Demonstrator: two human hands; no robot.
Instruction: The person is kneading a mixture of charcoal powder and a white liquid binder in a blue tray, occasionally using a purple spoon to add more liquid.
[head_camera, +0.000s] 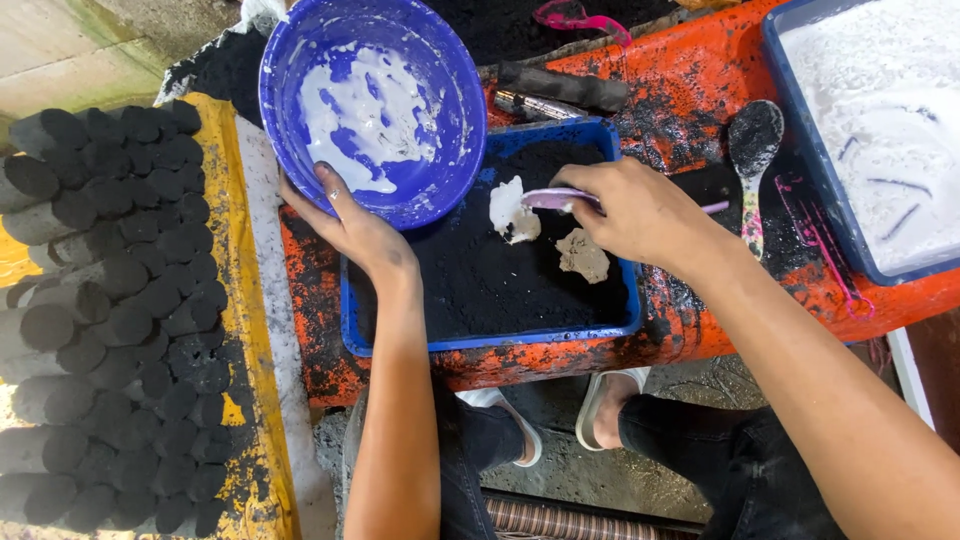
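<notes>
A: How far along does the mixing look?

B: Early, I'd judge. The left hand (355, 225) grips the rim of the tilted blue bowl (372, 100), which is mostly scraped out, only white smears left. The right hand (640, 210) is closed on a pink spoon (555, 198) over the blue tray (490, 340).

A: And the paste?

B: A white lump (513, 212) and a greyer one (583, 256) sit near the tray's far edge on black powder (500, 285), not yet worked in

Bare forearms, no sleeves; dark trousers (730, 460); white sandals (600, 395) on both feet; fingertips smudged black
</notes>
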